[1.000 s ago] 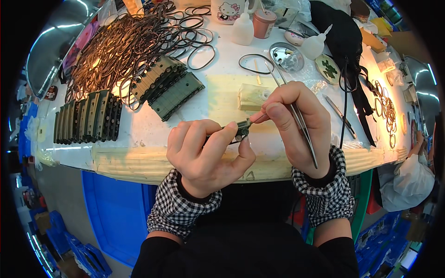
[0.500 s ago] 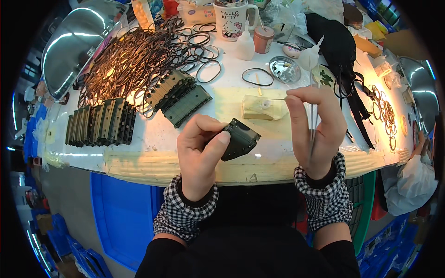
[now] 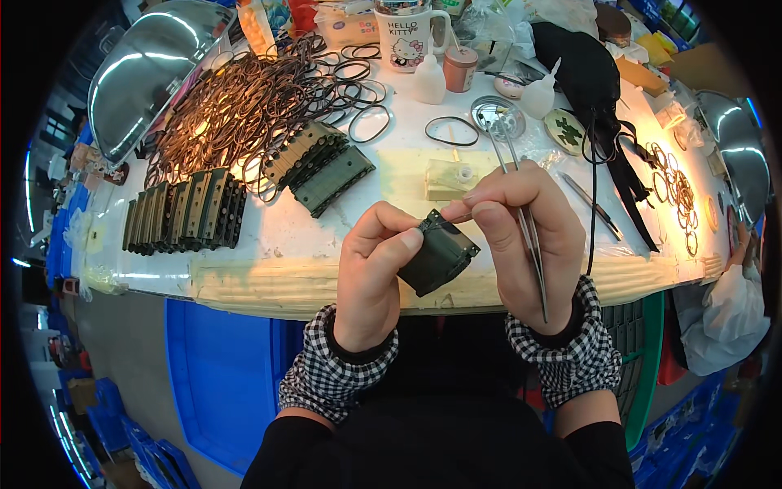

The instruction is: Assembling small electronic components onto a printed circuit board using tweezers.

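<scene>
My left hand (image 3: 368,269) pinches a dark green, curved plastic part (image 3: 438,261) between thumb and fingertips, tilted above the table's front edge. My right hand (image 3: 542,224) keeps metal tweezers (image 3: 540,284) tucked across its palm, their points upward. Its thumb and index finger are closed at the part's upper corner; whatever tiny thing they pinch is hidden. Just beyond the hands sits a small tape-wrapped block (image 3: 444,187) with a ring on top. Similar green parts (image 3: 332,181) lie grouped to the left, near another upright row (image 3: 183,210).
A heap of dark rubber bands (image 3: 236,106) covers the back left beside a shiny metal lamp shade (image 3: 151,73). Behind stand a white mug (image 3: 405,41), squeeze bottles (image 3: 429,80) and a small metal dish (image 3: 498,118). A pen-like tool (image 3: 590,205) lies right; a blue bin (image 3: 220,375) is below.
My right hand has come down and left from beside the block to the green part's corner. A thin pin seen at its fingertips is now hidden. My left hand has shifted slightly right.
</scene>
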`<state>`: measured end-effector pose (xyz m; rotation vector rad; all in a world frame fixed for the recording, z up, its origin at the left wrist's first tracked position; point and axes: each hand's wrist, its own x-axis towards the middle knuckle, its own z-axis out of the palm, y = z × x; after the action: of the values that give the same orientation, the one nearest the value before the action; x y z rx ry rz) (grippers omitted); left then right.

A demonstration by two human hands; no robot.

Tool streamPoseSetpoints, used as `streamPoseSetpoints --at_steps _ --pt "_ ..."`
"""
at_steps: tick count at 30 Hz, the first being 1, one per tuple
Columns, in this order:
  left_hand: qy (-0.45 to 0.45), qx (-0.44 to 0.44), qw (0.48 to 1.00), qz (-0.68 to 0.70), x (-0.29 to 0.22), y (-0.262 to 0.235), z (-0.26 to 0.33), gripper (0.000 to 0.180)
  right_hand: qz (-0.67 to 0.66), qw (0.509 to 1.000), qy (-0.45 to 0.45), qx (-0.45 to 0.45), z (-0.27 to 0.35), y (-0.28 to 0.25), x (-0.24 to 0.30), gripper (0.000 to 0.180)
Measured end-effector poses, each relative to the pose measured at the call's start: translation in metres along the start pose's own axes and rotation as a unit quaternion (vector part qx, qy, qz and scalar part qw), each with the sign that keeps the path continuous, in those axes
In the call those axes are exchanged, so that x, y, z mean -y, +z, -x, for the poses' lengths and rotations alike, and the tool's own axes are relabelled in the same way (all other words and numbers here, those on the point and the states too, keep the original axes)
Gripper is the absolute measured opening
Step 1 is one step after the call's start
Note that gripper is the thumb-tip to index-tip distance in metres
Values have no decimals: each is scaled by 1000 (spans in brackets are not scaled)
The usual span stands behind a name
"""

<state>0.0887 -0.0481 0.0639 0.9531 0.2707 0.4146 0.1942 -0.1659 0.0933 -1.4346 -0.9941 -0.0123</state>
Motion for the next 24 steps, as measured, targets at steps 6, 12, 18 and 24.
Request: streamPoseSetpoints --at_steps 6,12,18,24 --pt "2 54 997 63 7 -15 -1 5 39 998 -46 14 -3 -3 1 6" --pt "-2 -2 1000 -2 2 0 0 13 53 997 1 53 0 -8 3 5" --pt "0 57 996 66 7 -12 -1 6 43 995 38 78 -1 -10 5 10" --pt "17 64 995 69 11 -14 -2 6 -9 997 50 59 0 -7 3 13"
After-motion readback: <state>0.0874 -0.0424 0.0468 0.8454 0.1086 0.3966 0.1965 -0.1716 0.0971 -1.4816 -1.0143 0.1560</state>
